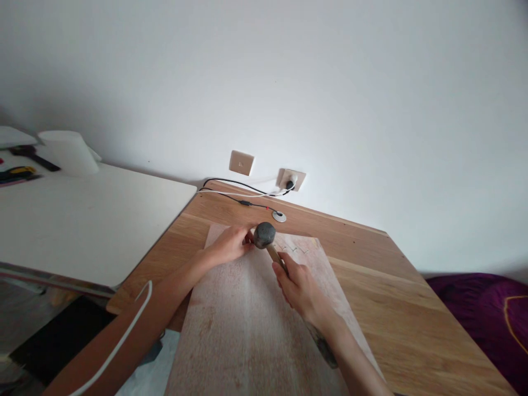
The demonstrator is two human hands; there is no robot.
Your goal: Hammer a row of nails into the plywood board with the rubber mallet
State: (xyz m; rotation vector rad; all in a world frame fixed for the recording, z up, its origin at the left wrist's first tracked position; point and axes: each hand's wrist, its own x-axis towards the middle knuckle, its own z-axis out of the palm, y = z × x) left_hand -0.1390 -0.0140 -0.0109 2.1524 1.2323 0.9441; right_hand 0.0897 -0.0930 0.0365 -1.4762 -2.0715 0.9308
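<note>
My right hand [296,283] is wrapped round the light wooden handle of a mallet [264,235], gripping it fairly close to its dark, rounded head. The handle's dark lower end [325,352] shows beneath my right forearm. Just left of the mallet head, my left hand [236,242] rests at the board's far end with fingertips pinched together. Whatever they hold, if anything, is hidden or too small to make out. Under both hands lies a pale reddish wooden board [243,324]. Several thin zigzag marks or nail-like pieces [292,248] show on it right of the mallet head.
The board lies on a wooden desk [383,297] against a white wall. Cables [245,203] run from a socket [291,180] past a round grommet [279,216]. At left, a white table [103,220] bears a paper roll [68,151] and tools. Purple fabric [474,319] sits at right.
</note>
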